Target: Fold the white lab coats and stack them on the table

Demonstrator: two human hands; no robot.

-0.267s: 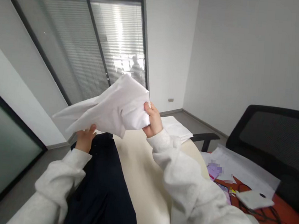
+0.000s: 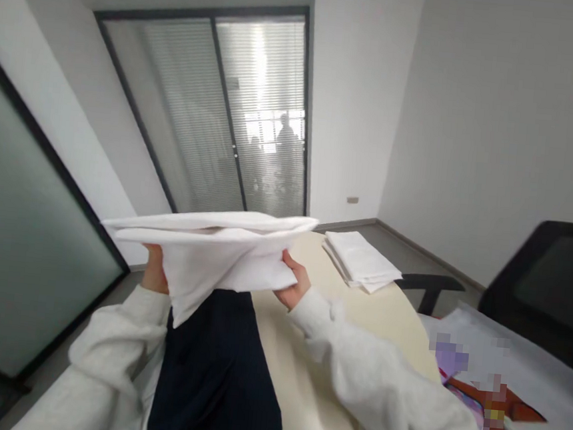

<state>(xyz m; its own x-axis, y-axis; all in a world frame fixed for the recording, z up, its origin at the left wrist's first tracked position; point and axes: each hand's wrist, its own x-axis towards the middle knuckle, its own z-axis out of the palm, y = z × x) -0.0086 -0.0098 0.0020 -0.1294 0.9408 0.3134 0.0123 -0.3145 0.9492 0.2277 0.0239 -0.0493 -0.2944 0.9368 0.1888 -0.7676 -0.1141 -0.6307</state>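
A folded white cloth [image 2: 227, 253] is held up over the near table, its upper layers spread sideways and one corner hanging down. My right hand [image 2: 294, 284] grips its right end, thumb on top. My left hand [image 2: 156, 272] is under the cloth's left part, holding it from below, with the fingers hidden behind the fabric. Below the cloth lies a dark navy garment [image 2: 219, 376], stretching toward me along the left side of the cream table [image 2: 303, 364]. A stack of folded white cloths [image 2: 360, 258] rests on the table's far right.
To the right, a black mesh chair [image 2: 556, 285] with an armrest [image 2: 431, 282] stands beside the table. Papers [image 2: 515, 355] and small items lie on a reddish-brown surface [image 2: 515, 402] there. Behind are a blind-covered glass window [image 2: 175, 111] and a glass panel [image 2: 24, 232].
The white cloth has been lowered and tipped flatter, its left layers swung over my left hand. The view has turned left, showing the cloth stack more fully.
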